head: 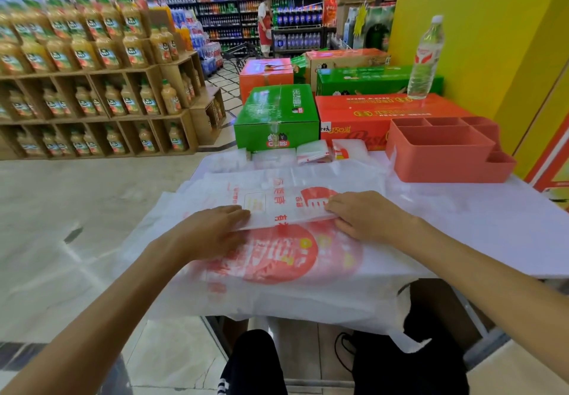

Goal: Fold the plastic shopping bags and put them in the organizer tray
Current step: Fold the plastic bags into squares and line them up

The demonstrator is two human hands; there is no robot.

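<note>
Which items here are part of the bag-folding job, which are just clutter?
Job: plastic bag under left hand and right hand; folded bags; organizer tray.
Clutter: water bottle; green box; orange box.

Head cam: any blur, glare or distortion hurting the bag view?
Head view: strong wide-angle bowing at the edges; juice shelves soft; plastic bag print slightly smeared under the left hand and right hand; lighting even, no harsh glare; organizer tray reads clearly.
</note>
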